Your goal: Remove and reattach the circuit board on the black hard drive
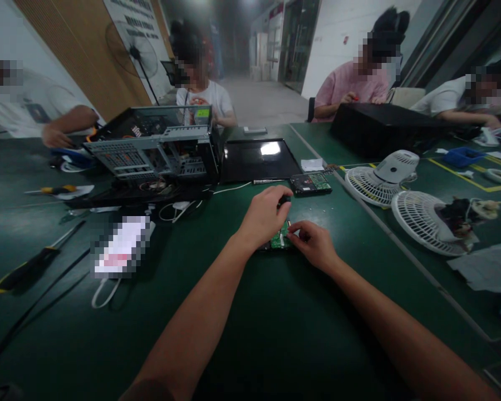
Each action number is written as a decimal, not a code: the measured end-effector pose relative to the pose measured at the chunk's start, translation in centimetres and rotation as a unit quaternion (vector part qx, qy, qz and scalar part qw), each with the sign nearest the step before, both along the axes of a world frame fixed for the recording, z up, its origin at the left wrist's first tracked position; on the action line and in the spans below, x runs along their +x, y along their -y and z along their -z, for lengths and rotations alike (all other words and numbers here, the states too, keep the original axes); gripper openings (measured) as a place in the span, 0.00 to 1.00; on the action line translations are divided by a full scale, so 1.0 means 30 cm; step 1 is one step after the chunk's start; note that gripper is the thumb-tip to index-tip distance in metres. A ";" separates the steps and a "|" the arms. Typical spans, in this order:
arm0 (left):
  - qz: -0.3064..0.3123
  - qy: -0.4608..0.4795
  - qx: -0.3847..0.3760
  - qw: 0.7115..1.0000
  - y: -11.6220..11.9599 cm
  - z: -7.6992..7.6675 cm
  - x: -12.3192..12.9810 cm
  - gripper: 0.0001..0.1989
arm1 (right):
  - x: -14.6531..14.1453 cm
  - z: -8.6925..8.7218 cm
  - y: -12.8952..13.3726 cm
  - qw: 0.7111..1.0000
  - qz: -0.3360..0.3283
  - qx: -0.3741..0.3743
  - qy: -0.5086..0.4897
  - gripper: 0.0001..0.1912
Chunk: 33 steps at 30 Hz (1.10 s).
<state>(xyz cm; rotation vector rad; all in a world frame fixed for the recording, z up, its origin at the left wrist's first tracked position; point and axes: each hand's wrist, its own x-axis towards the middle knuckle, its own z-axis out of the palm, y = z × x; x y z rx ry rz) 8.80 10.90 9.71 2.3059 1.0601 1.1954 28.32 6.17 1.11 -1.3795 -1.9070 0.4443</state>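
Observation:
A hard drive [278, 240] with a green circuit board facing up lies on the green table in front of me, partly covered by my hands. Above it, my left hand [264, 216] is closed around a small dark tool [283, 201]; only its black end shows, so its kind is unclear. My right hand [315, 242] is at the right edge of the board, thumb and fingertips pinched together. What lies between those fingertips is too small to make out. Just beyond my hands lies a second hard drive [311, 184], also with its green board upward.
An opened computer case [150, 156] stands at the back left beside a black panel [261, 160]. A screwdriver [37, 262] and a lit phone [123, 245] lie left. White fan parts [428, 223] lie right, near a black case [384, 128]. Several people sit around the table.

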 end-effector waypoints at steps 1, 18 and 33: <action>-0.001 0.000 0.001 1.000 -0.001 0.001 0.000 0.11 | -0.001 0.001 0.000 1.000 -0.003 -0.006 0.000 0.07; 0.004 0.013 -0.007 1.000 -0.001 0.006 0.002 0.11 | 0.051 -0.017 0.010 1.000 -0.020 0.016 0.010 0.08; 0.014 0.054 -0.007 0.998 0.012 0.014 0.029 0.10 | 0.084 0.035 -0.009 0.998 0.051 -0.006 -0.029 0.12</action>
